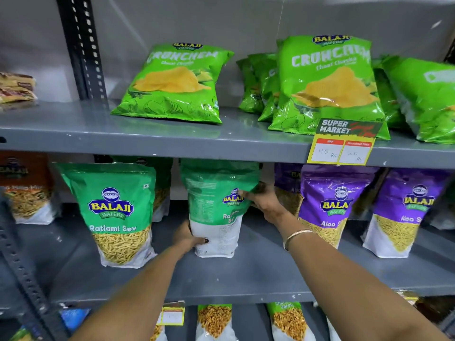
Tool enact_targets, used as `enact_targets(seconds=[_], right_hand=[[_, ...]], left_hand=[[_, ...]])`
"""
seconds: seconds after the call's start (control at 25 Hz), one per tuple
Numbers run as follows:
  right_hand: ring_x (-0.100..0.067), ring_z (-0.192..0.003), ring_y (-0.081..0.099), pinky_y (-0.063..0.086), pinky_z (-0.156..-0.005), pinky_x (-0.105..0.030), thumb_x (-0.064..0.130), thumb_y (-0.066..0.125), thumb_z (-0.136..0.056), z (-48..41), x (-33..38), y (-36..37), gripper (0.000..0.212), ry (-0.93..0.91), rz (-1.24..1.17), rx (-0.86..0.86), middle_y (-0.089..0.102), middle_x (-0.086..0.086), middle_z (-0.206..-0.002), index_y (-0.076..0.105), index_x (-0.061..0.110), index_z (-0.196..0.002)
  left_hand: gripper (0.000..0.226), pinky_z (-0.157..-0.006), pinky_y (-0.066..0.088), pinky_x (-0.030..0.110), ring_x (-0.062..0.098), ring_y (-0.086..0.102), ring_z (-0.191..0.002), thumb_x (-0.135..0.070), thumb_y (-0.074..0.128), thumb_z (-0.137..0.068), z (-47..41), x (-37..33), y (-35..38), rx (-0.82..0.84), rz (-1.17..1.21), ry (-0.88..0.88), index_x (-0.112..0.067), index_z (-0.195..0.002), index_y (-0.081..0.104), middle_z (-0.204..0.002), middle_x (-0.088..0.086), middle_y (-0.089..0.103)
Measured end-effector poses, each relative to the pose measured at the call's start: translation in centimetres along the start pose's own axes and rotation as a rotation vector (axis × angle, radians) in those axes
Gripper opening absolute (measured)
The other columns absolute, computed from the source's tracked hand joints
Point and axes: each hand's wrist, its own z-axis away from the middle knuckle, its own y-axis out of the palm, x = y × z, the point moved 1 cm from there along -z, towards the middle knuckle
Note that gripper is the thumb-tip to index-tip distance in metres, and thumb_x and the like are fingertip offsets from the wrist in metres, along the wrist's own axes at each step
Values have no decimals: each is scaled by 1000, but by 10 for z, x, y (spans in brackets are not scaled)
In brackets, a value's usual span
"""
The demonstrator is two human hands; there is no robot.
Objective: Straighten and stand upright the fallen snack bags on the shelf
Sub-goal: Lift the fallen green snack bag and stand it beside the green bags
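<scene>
A green Ratlami Sev bag stands on the middle grey shelf, back side toward me, with its top folded over. My left hand grips its lower left corner. My right hand holds its upper right edge, fingers pressed into the fold. Part of another green bag's front shows just behind it. A second Ratlami Sev bag stands upright to the left. On the top shelf a green Crunchem chips bag lies leaning back.
Purple Aloo Sev bags stand right of my right hand. More Crunchem bags crowd the top shelf right, above a yellow price tag. An orange mix bag stands at far left. A black slotted upright rises left.
</scene>
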Motion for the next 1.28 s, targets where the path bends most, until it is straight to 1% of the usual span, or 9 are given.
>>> enact_targets(seconds=[0.12,0.2,0.32,0.48,0.72,0.84,0.96,1.08,1.28], right_hand=[[-11,-79,66,58,-81,-27,-3,79,-65,8,-27,-4,56,99,95,138,62,-9,-103,49,0,-112],[-8,-66,55,55,-53,-14,12,85,-62,17,-49,-3,90,341,400,165,55,-4,-104,28,-3,-130],[-5,-33,50,34,-30,-12,20,75,-76,28,-79,12,51,580,571,263,58,-2,-75,48,5,-117],[-14,-51,51,38,-40,-24,17,71,-76,29,-90,27,31,463,450,65,62,-10,-91,55,8,-101],[-13,-65,51,44,-55,-30,4,64,-82,32,-90,17,49,476,138,113,57,-6,-88,28,23,-110],[-12,-79,55,49,-66,-28,-13,56,-77,34,-94,15,48,402,84,188,56,-3,-104,41,16,-113],[-12,-103,60,55,-81,-23,-15,66,-70,35,-96,15,71,296,115,463,59,0,-122,41,19,-128],[-17,-121,54,47,-102,-33,6,86,-53,35,-100,18,99,229,256,460,54,-4,-130,30,13,-134],[-24,-117,55,51,-91,-25,-9,79,-58,23,-99,-1,86,193,276,338,55,-12,-127,33,1,-130]], left_hand=[[77,-88,44,30,30,54,-120,-1,80,-64,2,3,2,-5,30,-32,-2,-131,44,-129,14,58],[79,-97,47,36,30,54,-120,6,77,-63,1,6,1,47,29,-52,-5,-133,42,-131,14,58],[70,-93,51,40,29,57,-110,10,64,-64,-3,11,-4,74,-86,-60,-6,-130,45,-121,15,62],[27,-60,43,24,15,53,-68,3,41,-86,14,-4,-8,108,-91,-154,-11,-106,52,-82,7,57],[19,-66,36,26,16,48,-81,-9,51,-86,15,-6,-7,126,-78,-204,-17,-69,52,-87,6,55],[12,-82,39,32,15,51,-84,-6,49,-89,13,-1,0,220,82,-267,-13,-99,52,-103,9,56],[70,-94,41,38,30,51,-118,-7,55,-90,10,9,4,358,116,-237,-25,-145,15,-144,13,43],[65,-94,38,34,20,45,-114,-5,62,-84,7,6,12,282,37,-143,-15,-139,27,-144,13,42],[50,-77,43,28,18,48,-101,0,69,-77,0,1,6,122,26,-75,-8,-116,39,-126,21,56]])
